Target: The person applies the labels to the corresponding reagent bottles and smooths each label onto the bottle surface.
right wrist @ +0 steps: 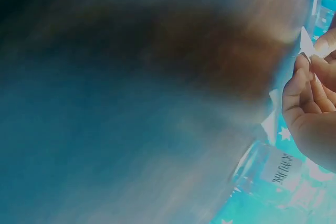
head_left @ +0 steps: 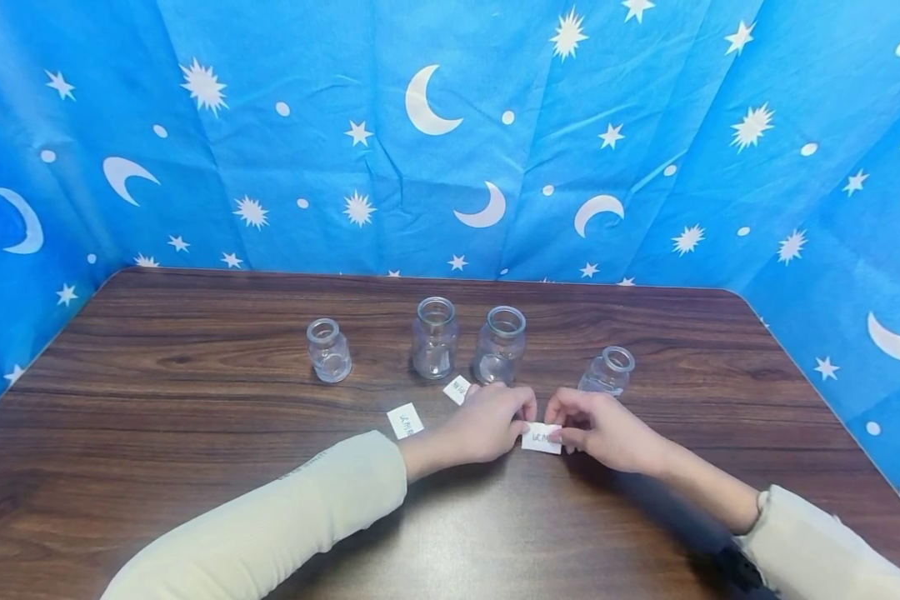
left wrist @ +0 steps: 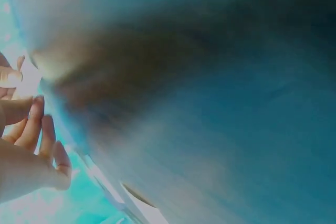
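Observation:
Between my two hands is a small white paper label (head_left: 542,438) with handwriting on it, held low over the table. My left hand (head_left: 487,421) pinches its left edge with thumb and fingertips. At the right edge, the thumb and fingers of my right hand (head_left: 611,429) grip the same label. The right wrist view shows this label (right wrist: 306,41) edge-on between the fingertips. Just beyond my right hand stands a small glass jar (head_left: 606,377), partly hidden. A written label (right wrist: 283,167) shows on a jar in the right wrist view.
Two larger glass jars, one (head_left: 435,346) beside the other (head_left: 501,350), stand beyond my left hand. A smaller jar (head_left: 330,357) is farther left. Two written labels, one nearer (head_left: 405,421) and one partly covered (head_left: 456,389), lie on the brown table (head_left: 195,400). A blue curtain (head_left: 307,150) hangs behind.

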Tool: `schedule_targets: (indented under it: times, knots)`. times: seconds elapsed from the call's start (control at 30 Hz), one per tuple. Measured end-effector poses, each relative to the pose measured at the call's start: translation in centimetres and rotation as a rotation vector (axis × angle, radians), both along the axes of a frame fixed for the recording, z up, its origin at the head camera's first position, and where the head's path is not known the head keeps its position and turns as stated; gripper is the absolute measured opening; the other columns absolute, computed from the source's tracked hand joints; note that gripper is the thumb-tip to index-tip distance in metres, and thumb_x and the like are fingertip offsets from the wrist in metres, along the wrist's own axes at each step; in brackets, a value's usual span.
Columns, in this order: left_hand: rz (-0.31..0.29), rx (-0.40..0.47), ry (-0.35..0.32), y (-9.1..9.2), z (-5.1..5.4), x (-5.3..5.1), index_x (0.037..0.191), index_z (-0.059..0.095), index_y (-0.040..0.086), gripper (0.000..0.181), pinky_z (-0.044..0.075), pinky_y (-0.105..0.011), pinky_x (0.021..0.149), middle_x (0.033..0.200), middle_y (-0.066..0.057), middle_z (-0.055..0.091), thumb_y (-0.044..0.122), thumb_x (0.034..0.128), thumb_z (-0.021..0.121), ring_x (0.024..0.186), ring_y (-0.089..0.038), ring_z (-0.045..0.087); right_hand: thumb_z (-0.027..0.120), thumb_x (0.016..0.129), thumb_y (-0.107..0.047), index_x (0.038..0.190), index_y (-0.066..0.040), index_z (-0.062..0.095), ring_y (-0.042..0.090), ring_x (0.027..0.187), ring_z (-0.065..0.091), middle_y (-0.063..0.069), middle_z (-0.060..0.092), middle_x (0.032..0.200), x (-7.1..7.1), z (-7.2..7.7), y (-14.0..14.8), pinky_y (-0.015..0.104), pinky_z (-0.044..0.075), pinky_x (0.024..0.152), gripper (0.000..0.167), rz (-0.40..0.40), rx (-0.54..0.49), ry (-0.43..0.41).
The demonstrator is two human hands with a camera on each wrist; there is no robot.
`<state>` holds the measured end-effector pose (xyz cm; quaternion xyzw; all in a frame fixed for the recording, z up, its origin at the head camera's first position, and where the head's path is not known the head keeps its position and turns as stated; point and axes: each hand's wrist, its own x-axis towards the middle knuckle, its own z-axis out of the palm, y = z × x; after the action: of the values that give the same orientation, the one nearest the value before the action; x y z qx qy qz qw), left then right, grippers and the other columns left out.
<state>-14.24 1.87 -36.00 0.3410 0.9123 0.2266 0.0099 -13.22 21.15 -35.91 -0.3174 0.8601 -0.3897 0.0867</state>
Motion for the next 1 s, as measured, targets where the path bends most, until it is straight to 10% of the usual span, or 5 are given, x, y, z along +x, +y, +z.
schedule_targets:
  times: [0.4,1.0]
  knots:
    - [-0.026,0.306,-0.215,-1.6,2.8,-0.4,0.082,0.064,0.01,0.004,0.042,-0.022,0.068,0.073,0.004,0.064,0.005,0.0823,0.064,0.069,-0.005,0.056,0.062,0.083,0.003,0.092,-0.004,0.06,0.017,0.063,0.059,0.003,0.062,0.074,0.0,2.3,0.3,0.032,0.049,0.056,0.011,-0.058,-0.102,-0.028]
    - [-0.03,0.375,-0.314,-3.6,3.7,0.3,0.088,0.068,0.008,0.007,0.043,-0.024,0.07,0.079,0.004,0.065,0.005,0.0842,0.062,0.077,-0.006,0.056,0.058,0.085,0.004,0.091,0.001,0.06,0.023,0.059,0.058,0.009,0.061,0.068,0.6,2.7,-0.9,0.033,0.049,0.053,0.007,-0.017,-0.259,-0.058]
